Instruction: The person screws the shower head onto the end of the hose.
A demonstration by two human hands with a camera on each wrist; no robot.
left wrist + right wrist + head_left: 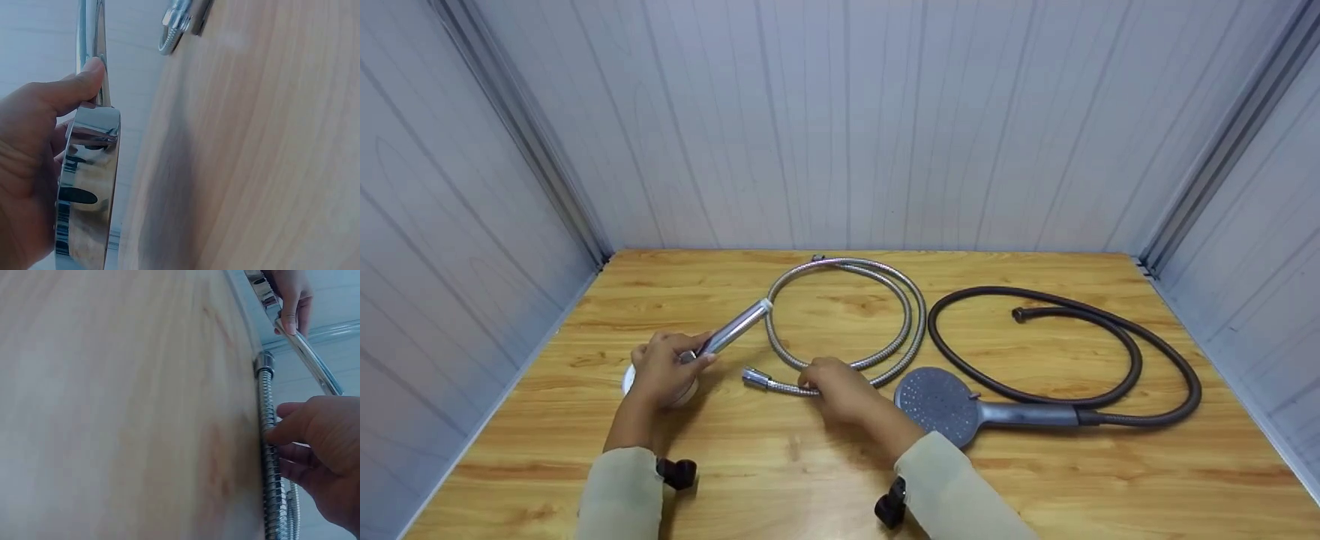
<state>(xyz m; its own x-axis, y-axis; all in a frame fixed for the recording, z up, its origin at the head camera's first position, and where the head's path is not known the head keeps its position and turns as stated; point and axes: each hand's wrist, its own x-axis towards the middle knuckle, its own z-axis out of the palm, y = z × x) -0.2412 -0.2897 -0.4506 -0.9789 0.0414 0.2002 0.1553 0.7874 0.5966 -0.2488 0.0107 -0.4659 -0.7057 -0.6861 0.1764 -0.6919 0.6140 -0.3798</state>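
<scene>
My left hand [664,371] grips a chrome shower head [93,191] at its neck, thumb along the handle. In the head view its handle [737,327] slants up to the right, and the hand partly hides its round white face [628,377]. My right hand [844,390] pinches a silver metal shower hose [919,330] a short way behind its chrome end nut [755,377]. The right wrist view has thumb and fingers on either side of the ribbed hose [270,478], below the nut [264,364]. The hose lies in loops on the wooden table.
A grey shower head [937,401] lies right of my right hand, close to that forearm, joined to a dark hose [1185,375] looped on the right. Pale panel walls [847,127] enclose the wooden table [780,487] at the back and sides.
</scene>
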